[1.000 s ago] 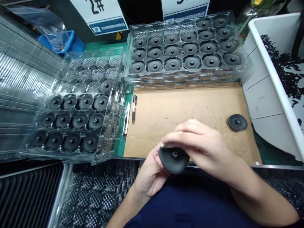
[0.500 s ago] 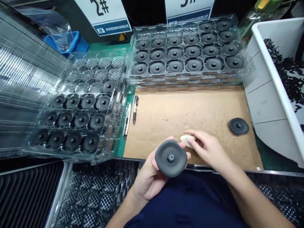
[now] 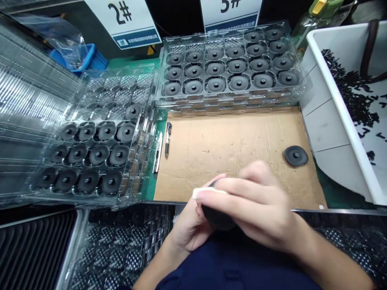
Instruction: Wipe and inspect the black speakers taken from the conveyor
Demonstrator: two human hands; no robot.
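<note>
Close to my body, my left hand (image 3: 192, 225) holds a dark grey rounded rubbery disc (image 3: 219, 219) from beneath. Much of the disc is covered by my right hand (image 3: 260, 205), which is slightly blurred. Its fingers grip a small white pad (image 3: 208, 192) pressed at the disc's edge or face; the exact contact is hidden. Another disc (image 3: 296, 156) of the same kind, with a small central stub, lies on the right part of the cardboard sheet (image 3: 223, 141).
Clear plastic trays with discs stand at the left (image 3: 123, 177) and at the back (image 3: 229, 94). A pen (image 3: 167, 141) and a slim knife (image 3: 157, 153) lie left on the cardboard's side. At right is a white bin (image 3: 335, 108) with black scraps; a blue box (image 3: 93, 58) sits back left.
My right hand has moved left with the white pad, from beside the disc to over it. The view has shifted slightly; the left hand keeps hold of the disc.
</note>
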